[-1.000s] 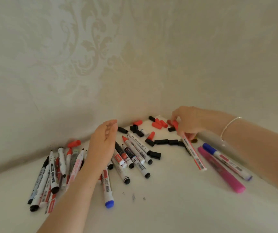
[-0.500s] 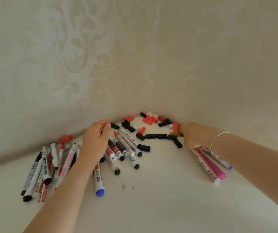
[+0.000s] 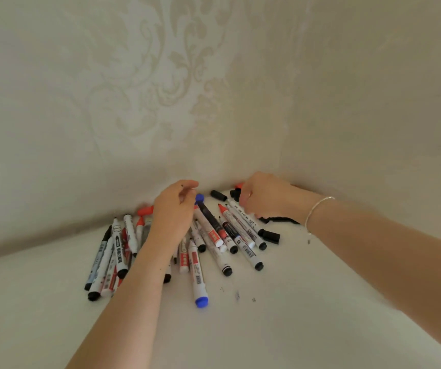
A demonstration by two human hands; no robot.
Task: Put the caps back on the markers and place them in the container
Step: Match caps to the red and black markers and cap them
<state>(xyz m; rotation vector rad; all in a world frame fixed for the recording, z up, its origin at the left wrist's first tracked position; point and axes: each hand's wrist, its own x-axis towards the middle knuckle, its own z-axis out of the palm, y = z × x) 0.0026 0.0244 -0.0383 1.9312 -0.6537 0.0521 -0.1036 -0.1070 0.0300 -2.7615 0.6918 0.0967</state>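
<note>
Counting stock: uncapped white-barrelled markers under my left hand, which pinches a blue cap; loose black caps below my right hand, grip unclear. Nothing binned; no container visible.

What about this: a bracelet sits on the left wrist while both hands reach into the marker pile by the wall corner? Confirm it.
Not quite. The head view shows the bracelet on the right wrist, not the left. The rest holds: the left hand and the right hand both reach into the marker pile by the wall corner.
</note>
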